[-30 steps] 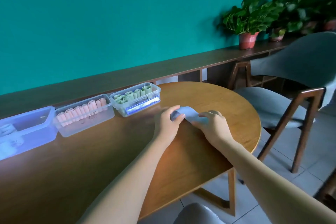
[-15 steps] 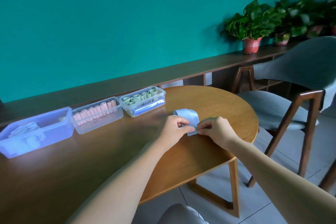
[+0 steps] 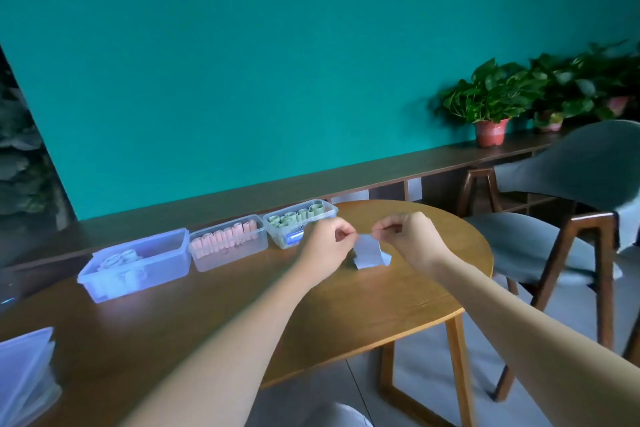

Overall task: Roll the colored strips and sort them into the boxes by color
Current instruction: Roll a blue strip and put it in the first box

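Close to me on the left I see a clear plastic thing point(image 3: 24, 378) at the table edge, too blurry to tell what it is. My two arms reach out over the wooden table point(image 3: 346, 315). My left hand point(image 3: 325, 246) and right hand point(image 3: 408, 239) are close together but not touching. Both are lifted a little above the table, with fingers curled. Each hand pinches a top corner of the blue strip point(image 3: 367, 253), which hangs down between them. Its bottom end looks like it touches the table.

Farther back on the left, three clear boxes stand in a row. The blue box point(image 3: 138, 267) holds pale rolls. Next to it, the pink box point(image 3: 228, 246) holds pink rolls. The green box point(image 3: 301, 218) holds green rolls, and my left hand hides its near corner.

On the right is a gray chair point(image 3: 561, 218). Far back, potted plants point(image 3: 491, 107) sit on a long shelf point(image 3: 381, 166) by the teal wall point(image 3: 277, 45).
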`<action>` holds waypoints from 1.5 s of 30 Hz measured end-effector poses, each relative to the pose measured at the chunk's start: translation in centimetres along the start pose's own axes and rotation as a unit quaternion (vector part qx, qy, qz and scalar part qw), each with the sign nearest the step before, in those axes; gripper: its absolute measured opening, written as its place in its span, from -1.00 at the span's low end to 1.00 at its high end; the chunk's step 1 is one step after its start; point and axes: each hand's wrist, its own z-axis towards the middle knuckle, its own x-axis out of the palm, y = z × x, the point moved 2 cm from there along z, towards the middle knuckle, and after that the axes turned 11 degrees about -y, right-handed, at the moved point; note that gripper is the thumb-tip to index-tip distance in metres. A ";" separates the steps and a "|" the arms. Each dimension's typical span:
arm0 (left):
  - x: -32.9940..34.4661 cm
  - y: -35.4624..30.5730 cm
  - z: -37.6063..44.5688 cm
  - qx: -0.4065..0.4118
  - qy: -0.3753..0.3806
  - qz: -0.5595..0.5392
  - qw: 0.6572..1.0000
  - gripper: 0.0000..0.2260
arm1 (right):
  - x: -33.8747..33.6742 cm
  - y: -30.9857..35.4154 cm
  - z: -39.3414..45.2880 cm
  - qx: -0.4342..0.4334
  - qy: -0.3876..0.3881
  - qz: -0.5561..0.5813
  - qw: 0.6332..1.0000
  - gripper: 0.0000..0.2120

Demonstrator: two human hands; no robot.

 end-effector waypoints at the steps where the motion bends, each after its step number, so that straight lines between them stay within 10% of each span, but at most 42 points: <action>1: -1.3 -0.9 0.3 0.011 -0.015 -0.001 1.000 -0.93 | -0.5 1.5 0.2 -0.016 -0.009 0.011 1.000 -0.91; 11: -15.8 -9.2 0.7 0.072 -0.148 0.007 0.986 -0.93 | -3.9 16.8 1.5 -0.120 -0.006 0.170 0.978 -0.89; 24: -28.8 -9.6 -8.5 0.044 -0.151 0.051 0.986 -0.94 | -0.3 26.4 -5.6 -0.110 0.245 0.286 0.920 -0.86; 45: -22.0 14.4 -7.0 -0.208 -0.118 0.011 0.971 -0.93 | 23.8 15.2 -2.3 -0.001 0.306 0.267 0.914 -0.83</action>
